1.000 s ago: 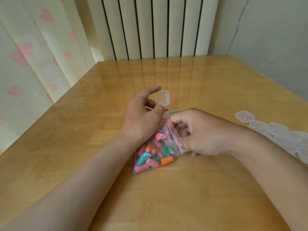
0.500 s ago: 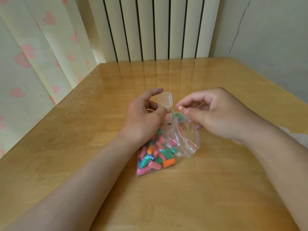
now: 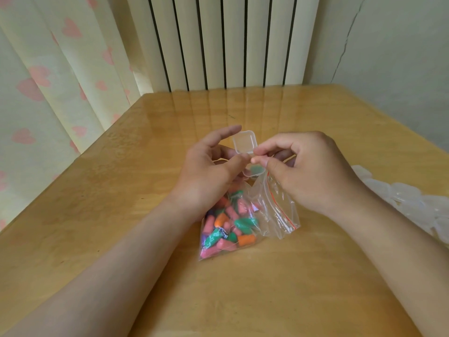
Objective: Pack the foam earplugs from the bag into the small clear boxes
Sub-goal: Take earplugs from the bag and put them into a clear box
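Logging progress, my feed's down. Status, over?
Left hand grips open small clear box, green earplug inside. Right hand pinched at box rim, hold unclear. Bag open beneath; nothing blocking.

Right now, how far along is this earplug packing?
Early on. Done: the bag is open, and a green earplug lies in the small clear box. In hand: the left hand holds that box, lid up; the right hand has its fingertips at it. Left: the bag looks nearly full, and the pile of boxes at right shows no colour inside.
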Available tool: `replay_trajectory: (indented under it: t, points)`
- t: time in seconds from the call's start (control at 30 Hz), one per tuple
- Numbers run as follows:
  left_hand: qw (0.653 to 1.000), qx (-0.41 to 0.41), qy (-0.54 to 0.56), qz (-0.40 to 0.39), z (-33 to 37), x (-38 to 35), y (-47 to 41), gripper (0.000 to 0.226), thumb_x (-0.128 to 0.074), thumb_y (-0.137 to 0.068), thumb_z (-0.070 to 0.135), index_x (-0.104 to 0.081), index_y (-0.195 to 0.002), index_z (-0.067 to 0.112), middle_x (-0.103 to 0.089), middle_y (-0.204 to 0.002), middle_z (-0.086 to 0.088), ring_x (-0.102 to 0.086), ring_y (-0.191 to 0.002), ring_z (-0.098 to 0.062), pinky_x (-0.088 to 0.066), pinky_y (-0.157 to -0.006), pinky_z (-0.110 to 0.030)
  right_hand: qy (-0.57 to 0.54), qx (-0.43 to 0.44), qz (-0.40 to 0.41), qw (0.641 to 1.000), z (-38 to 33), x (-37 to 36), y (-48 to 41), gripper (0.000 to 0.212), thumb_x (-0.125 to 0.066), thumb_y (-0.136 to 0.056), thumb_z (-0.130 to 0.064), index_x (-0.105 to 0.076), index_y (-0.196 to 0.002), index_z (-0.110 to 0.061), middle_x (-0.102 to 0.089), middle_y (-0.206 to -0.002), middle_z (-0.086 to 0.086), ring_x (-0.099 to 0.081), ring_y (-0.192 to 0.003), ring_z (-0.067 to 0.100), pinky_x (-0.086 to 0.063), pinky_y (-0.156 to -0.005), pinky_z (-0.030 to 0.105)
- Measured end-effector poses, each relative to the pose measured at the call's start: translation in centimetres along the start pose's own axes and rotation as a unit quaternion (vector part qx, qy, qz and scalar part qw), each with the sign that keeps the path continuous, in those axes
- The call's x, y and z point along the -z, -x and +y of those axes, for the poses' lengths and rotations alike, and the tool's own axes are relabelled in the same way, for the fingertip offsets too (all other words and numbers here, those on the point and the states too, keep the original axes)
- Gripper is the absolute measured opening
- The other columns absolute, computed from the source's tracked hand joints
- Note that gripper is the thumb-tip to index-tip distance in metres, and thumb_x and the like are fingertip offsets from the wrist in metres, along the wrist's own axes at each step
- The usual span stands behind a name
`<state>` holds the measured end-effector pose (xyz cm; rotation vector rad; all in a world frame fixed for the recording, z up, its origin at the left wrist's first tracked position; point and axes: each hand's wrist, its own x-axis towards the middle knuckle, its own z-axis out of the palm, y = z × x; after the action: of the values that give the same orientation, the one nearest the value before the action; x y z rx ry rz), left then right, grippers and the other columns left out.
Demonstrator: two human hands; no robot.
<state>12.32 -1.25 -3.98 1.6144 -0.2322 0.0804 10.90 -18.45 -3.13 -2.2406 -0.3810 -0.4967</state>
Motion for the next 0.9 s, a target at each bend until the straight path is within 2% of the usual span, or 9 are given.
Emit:
replay_trajectory:
  t: [0.1, 0.23, 0.47, 0.53, 0.67, 0.77, 0.83, 0.9]
  points:
    - [1.0, 0.005, 0.009, 0.0, -0.11, 0.11, -0.05, 0.049, -0.071, -0.087, 0.002, -0.061, -0.13, 0.024, -0.067, -0.087, -0.015, -0.071, -0.071, -0.018, -0.06, -0.072, -0.035, 0.004, 0.008, 0.007, 1.0, -0.12, 0.02, 0.11, 0.004, -0.079, -0.085, -0.025, -0.078, -0.088, -0.027, -0.072, -0.08, -0.015, -0.065, -0.075, 0.001, -0.047, -0.064, 0.009]
    - [1.0, 0.007, 0.019, -0.004, -0.12, 0.14, -0.04, 0.049, -0.07, -0.087, 0.0, -0.061, -0.129, 0.025, -0.067, -0.098, -0.026, -0.072, -0.078, -0.027, -0.061, -0.082, -0.045, 0.015, 0.013, 0.01, 1.0, -0.12, -0.06, 0.13, 0.004, -0.082, -0.082, -0.027, -0.079, -0.083, -0.03, -0.071, -0.078, -0.014, -0.065, -0.073, 0.002, -0.045, -0.062, 0.011]
    - [0.999, 0.015, 0.04, -0.005, -0.09, 0.03, -0.03, 0.05, -0.07, -0.088, 0.0, -0.06, -0.131, 0.022, -0.066, -0.1, -0.028, -0.071, -0.077, -0.028, -0.061, -0.081, -0.044, 0.008, 0.009, -0.002, 1.0, -0.19, -0.18, 0.26, 0.012, -0.082, -0.082, -0.027, -0.081, -0.086, -0.038, -0.069, -0.083, -0.011, -0.065, -0.074, 0.003, -0.046, -0.062, 0.014]
    - [0.999, 0.019, 0.048, 0.002, -0.19, 0.02, -0.11, 0.05, -0.07, -0.087, -0.001, -0.06, -0.131, 0.021, -0.066, -0.098, -0.028, -0.071, -0.076, -0.029, -0.061, -0.081, -0.046, 0.006, 0.011, -0.007, 1.0, -0.31, -0.09, 0.27, 0.017, -0.079, -0.084, -0.023, -0.08, -0.089, -0.039, -0.07, -0.083, -0.012, -0.065, -0.076, 0.005, -0.049, -0.064, 0.017]
    - [0.997, 0.026, 0.076, 0.02, -0.38, 0.05, -0.38, 0.048, -0.07, -0.086, -0.004, -0.061, -0.127, 0.02, -0.065, -0.088, -0.022, -0.071, -0.077, -0.033, -0.06, -0.081, -0.052, 0.003, 0.015, -0.007, 1.0, -0.25, -0.03, 0.33, 0.027, -0.067, -0.09, -0.009, -0.08, -0.099, -0.032, -0.072, -0.084, -0.018, -0.065, -0.076, 0.001, -0.046, -0.064, 0.011]
    - [0.994, 0.034, 0.099, 0.025, -0.22, 0.16, -0.51, 0.047, -0.072, -0.084, -0.004, -0.061, -0.123, 0.021, -0.069, -0.093, -0.028, -0.07, -0.076, -0.029, -0.06, -0.072, -0.04, 0.009, 0.004, 0.006, 1.0, -0.14, -0.12, 0.26, 0.025, -0.069, -0.088, -0.01, -0.077, -0.105, -0.026, -0.07, -0.088, -0.015, -0.064, -0.078, 0.003, -0.048, -0.066, 0.013]
    - [0.993, 0.041, 0.11, 0.025, -0.16, 0.29, -0.55, 0.048, -0.071, -0.084, -0.003, -0.06, -0.124, 0.02, -0.072, -0.088, -0.02, -0.07, -0.074, -0.026, -0.057, -0.068, -0.034, 0.006, 0.004, 0.006, 1.0, -0.22, -0.11, 0.27, 0.025, -0.072, -0.085, -0.01, -0.075, -0.102, -0.029, -0.068, -0.089, -0.015, -0.064, -0.078, 0.004, -0.05, -0.067, 0.013]
    - [0.991, 0.05, 0.126, 0.021, -0.14, 0.38, -0.55, 0.049, -0.07, -0.085, -0.003, -0.059, -0.127, 0.018, -0.073, -0.082, -0.013, -0.069, -0.073, -0.026, -0.057, -0.069, -0.035, 0.005, 0.01, -0.001, 1.0, -0.41, -0.04, 0.33, 0.027, -0.075, -0.083, -0.012, -0.074, -0.097, -0.035, -0.067, -0.089, -0.016, -0.065, -0.078, 0.005, -0.049, -0.065, 0.013]
